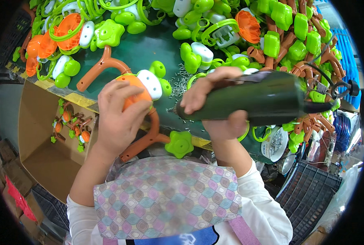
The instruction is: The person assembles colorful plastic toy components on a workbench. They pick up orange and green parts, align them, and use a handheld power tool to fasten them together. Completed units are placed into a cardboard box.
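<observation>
My left hand [119, 111] grips a plastic toy assembly by its orange domed piece [136, 99]. A white piece with holes [151, 84] and green lobes sit beside the dome. Brown branch-like plastic tubes extend from both ends of the assembly. The lower tube [152, 134] carries a green star-shaped piece [179, 144] and overhangs the bench edge. The upper one [108, 62] reaches another green star piece [109, 33]. My right hand [197, 96] is wrapped around a dark green corded power screwdriver [255, 98], slightly blurred. Its tip points left, apart from the orange dome.
Loose screws [180, 81] lie on the green bench top [160, 49]. Green, white, orange and brown parts pile up along the back and right. A white tub of screws [274, 144] stands at right. Left below, a cardboard box [47, 153] contains similar assemblies. A black plastic crate [310, 190] is lower right.
</observation>
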### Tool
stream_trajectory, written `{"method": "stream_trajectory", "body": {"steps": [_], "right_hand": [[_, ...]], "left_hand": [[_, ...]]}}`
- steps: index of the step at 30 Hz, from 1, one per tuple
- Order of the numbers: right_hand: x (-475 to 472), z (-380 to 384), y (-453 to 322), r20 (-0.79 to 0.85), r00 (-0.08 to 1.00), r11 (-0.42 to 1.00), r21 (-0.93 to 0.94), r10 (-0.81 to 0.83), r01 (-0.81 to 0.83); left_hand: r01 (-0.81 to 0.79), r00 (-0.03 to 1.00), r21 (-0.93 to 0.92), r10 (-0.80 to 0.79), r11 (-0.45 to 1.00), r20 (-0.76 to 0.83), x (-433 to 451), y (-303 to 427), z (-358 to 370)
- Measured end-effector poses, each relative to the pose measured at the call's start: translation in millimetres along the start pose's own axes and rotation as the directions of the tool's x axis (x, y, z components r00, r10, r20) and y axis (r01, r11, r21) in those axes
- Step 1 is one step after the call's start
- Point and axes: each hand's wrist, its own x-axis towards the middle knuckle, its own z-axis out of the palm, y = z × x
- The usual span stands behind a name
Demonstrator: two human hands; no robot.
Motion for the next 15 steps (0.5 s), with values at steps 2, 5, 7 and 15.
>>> {"method": "stream_trajectory", "body": {"steps": [2, 5, 7, 15], "right_hand": [[6, -1, -4, -0.007, 0.992, 0.986, 0.108, -0.129, 0.129], [20, 3, -17, -0.02, 0.982, 0.963, 0.195, -0.188, 0.188], [23, 3, -21, -0.012, 0.982, 0.962, 0.203, -0.186, 0.185], [21, 3, -24, -0.013, 0.974, 0.958, 0.181, -0.224, 0.223]], "left_hand": [[-0.043, 0.999, 0.044, 0.042, 0.998, 0.015, 5, 6, 2], [-0.003, 0.997, 0.031, 0.0, 1.0, 0.082, 19, 17, -1], [-0.012, 0.998, 0.03, 0.011, 0.999, 0.057, 28, 18, 2], [-0.018, 1.0, 0.052, 0.016, 0.998, 0.022, 33, 15, 10]]}}
